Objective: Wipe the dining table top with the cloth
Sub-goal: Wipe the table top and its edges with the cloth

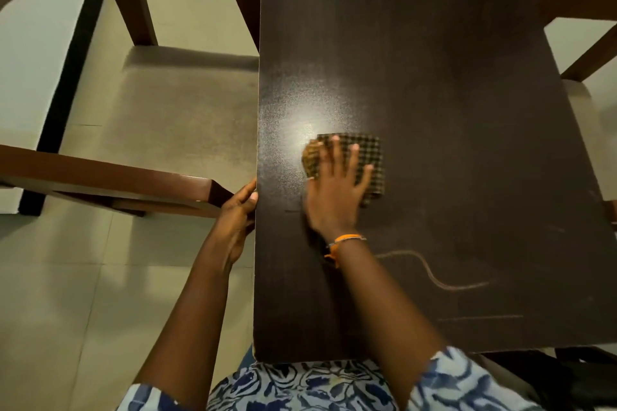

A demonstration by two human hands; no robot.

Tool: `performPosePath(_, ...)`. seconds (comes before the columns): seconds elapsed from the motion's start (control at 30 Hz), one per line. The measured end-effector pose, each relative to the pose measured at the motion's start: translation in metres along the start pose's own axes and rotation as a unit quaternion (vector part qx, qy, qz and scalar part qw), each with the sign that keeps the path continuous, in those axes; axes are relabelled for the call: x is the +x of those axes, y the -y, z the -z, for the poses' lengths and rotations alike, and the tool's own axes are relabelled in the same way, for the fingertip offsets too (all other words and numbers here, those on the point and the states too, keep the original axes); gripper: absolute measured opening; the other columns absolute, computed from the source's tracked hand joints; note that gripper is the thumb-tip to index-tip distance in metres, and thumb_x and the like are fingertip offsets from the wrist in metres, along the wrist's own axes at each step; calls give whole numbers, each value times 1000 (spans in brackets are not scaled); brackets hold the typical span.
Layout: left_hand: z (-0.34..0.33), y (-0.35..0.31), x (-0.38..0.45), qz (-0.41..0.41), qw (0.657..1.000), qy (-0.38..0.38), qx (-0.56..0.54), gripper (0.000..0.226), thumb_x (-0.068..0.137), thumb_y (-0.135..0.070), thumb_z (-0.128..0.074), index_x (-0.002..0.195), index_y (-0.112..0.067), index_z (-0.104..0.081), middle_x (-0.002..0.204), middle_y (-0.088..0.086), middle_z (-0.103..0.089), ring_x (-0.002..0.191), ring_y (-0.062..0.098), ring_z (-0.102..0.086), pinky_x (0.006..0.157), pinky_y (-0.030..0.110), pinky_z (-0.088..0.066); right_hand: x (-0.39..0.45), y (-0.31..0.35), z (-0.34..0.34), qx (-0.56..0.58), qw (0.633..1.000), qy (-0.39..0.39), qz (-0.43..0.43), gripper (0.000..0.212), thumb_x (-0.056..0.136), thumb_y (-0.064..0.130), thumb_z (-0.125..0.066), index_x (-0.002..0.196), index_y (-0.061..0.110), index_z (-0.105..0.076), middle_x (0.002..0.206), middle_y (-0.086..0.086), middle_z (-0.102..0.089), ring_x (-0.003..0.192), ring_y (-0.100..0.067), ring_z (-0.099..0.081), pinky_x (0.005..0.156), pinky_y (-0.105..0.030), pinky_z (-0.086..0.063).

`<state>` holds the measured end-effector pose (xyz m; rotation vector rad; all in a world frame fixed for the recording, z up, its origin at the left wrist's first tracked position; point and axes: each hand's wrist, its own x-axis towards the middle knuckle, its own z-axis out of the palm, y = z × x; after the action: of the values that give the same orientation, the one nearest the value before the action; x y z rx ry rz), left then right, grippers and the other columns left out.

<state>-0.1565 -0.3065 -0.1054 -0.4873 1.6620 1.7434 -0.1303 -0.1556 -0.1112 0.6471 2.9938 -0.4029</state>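
One checked cloth (354,160), folded, looks soft and light; I'd press it flat rather than pinch it. It lies left of centre on the dark table top (434,77), under the right hand (335,192), fingers spread. The left hand (237,217) curls round the table's left edge.

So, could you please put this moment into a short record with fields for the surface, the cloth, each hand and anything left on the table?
surface: dark brown wooden dining table top, glare patch near its left edge
cloth: folded brown checked cloth, flat on the table
right hand: fingers spread, pressing on the cloth; orange wrist band
left hand: gripping the table's left edge
marks: pale curved streak to the right of the right forearm
surroundings: brown wooden chairs
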Motion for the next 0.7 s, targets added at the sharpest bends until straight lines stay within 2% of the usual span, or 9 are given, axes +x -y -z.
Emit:
performPosePath(0.1,-1,7,-5,-16,1000,9,-22,34,98,-14,-35,124,-24,-54,106,-7,-66,94,7,-60,80,26,-47,-17,60,-12,24,990,47,130,61,86,37,-36,146,28,-27,158,4,-13,146,-26,-3,112,-57,3)
performPosePath(0.17,1,14,-8,-14,999,1,-34,30,98,-14,-35,115,-23,-58,101,-7,-68,97,10,-60,80,28,-49,-20,70,-15,38,980,81,180,57,89,36,-42,145,30,-29,158,8,-10,146,-22,4,112,-52,10)
performPosePath(0.3,7,20,-13,-4,1000,19,-16,35,98,-12,-36,130,-22,-48,121,-2,-59,113,16,-52,84,28,-43,-13,36,-12,23,964,72,255,59,86,38,-39,144,32,-30,157,10,-16,146,-21,-3,114,-48,4)
performPosePath(0.4,9,18,-14,-18,999,34,-4,41,99,-18,-36,139,-24,-40,129,-4,-55,117,14,-52,92,31,-42,-9,-5,-2,5,978,53,203,65,79,40,-32,144,34,-31,155,10,-23,145,-23,-13,114,-48,-3)
performPosePath(0.53,9,15,-16,-23,999,15,26,44,97,-13,-41,139,-26,-40,137,-4,-52,122,14,-49,105,35,-37,7,-73,20,-21,995,28,95,66,79,41,-28,145,34,-27,156,9,-19,146,-23,-11,115,-52,-9)
performPosePath(0.6,8,9,-18,-17,999,9,42,44,97,-11,-41,139,-25,-40,138,-4,-50,123,14,-48,102,32,-37,14,-99,30,-16,999,17,32,65,81,40,-27,146,33,-24,157,10,-15,146,-21,-7,115,-52,-7)
performPosePath(0.7,8,3,-22,-2,998,21,62,45,98,-11,-39,139,-29,-39,139,-8,-49,124,12,-46,98,28,-37,13,-100,27,8,998,-19,-67,62,87,33,-39,147,30,-24,158,7,-15,146,-23,-4,115,-54,-3)
